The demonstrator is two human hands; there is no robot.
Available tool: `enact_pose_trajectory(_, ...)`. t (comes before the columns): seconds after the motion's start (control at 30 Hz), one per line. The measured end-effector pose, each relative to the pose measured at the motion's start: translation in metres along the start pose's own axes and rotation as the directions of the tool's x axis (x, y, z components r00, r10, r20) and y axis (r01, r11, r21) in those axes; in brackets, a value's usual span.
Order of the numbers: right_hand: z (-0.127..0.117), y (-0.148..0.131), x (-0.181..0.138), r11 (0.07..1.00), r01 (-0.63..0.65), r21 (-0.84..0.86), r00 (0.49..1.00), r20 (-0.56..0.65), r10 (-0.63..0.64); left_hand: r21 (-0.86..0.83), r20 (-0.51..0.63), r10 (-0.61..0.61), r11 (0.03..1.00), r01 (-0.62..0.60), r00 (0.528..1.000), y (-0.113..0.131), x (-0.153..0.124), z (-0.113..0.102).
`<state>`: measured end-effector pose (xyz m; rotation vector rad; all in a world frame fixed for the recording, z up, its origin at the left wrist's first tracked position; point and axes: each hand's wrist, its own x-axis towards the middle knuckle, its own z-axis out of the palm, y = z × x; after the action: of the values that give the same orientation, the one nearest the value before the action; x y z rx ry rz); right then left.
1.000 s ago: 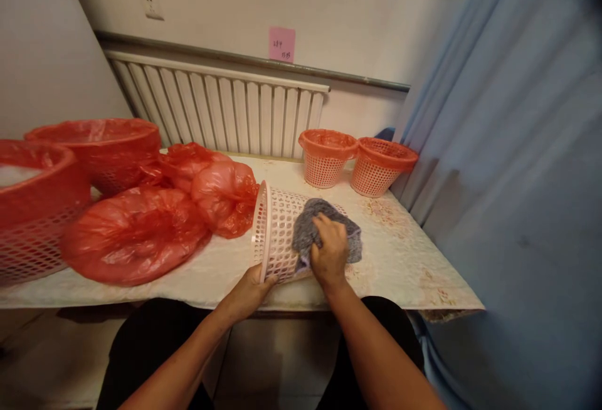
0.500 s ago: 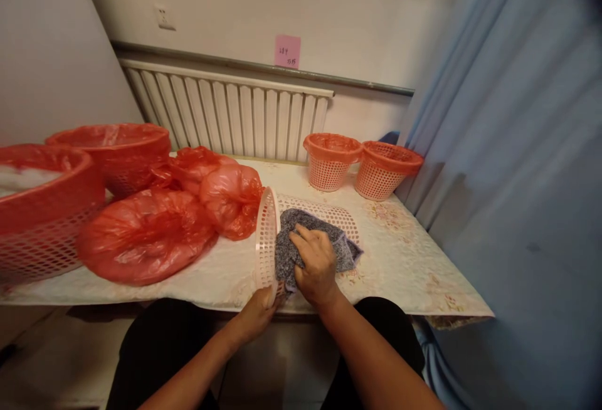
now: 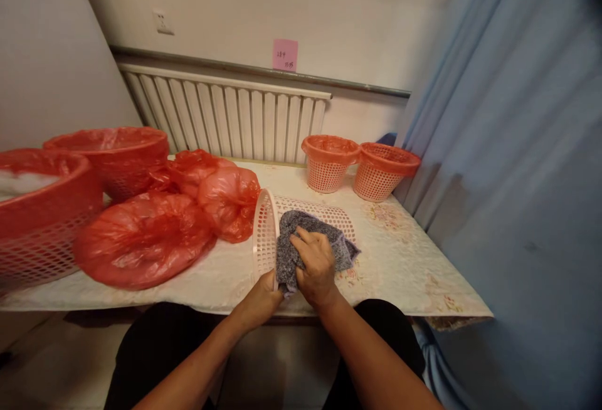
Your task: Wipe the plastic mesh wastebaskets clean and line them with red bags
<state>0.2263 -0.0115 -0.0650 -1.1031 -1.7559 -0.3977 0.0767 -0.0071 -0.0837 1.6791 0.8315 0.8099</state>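
A pale pink perforated basket [image 3: 282,215] lies on its side on the table, its open rim facing left. My left hand [image 3: 261,299] grips the lower part of that rim at the table's front edge. My right hand [image 3: 316,266] presses a grey speckled cloth [image 3: 301,234] against the basket's side, fingers curled over the cloth. The cloth drapes over the basket's wall and down toward the table.
Two orange baskets lined with red bags [image 3: 329,160] [image 3: 383,168] stand at the back right. Red plastic bags [image 3: 145,237] are heaped at the left beside two large lined baskets [image 3: 42,209]. A white radiator [image 3: 226,115] runs behind; a blue curtain [image 3: 508,178] hangs at the right of the floral-covered table [image 3: 404,259].
My right hand has slid the cloth along the basket's side from its closed end toward the rim. My left hand has stayed on the rim. The head camera has shifted slightly.
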Motion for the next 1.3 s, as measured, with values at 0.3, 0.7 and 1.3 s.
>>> enact_pose_trajectory(0.3,-0.024,0.101,0.005,0.865,-0.457,-0.207,0.889,-0.075,0.452,0.055,0.029,0.012,0.998,-0.014,0.999,-0.013,-0.003,-0.002)
enact_pose_trajectory(0.7,-0.005,0.006,-0.006,1.000,0.004,0.012,1.000,-0.031,-0.004,0.112,0.128,0.061,0.991,-0.075,0.990,-0.020,-0.007,-0.003)
enact_pose_trajectory(1.3,-0.009,-0.001,-0.002,0.999,0.037,0.012,0.999,-0.032,-0.037,0.192,0.226,0.037,0.978,-0.082,0.973,-0.046,-0.020,-0.005)
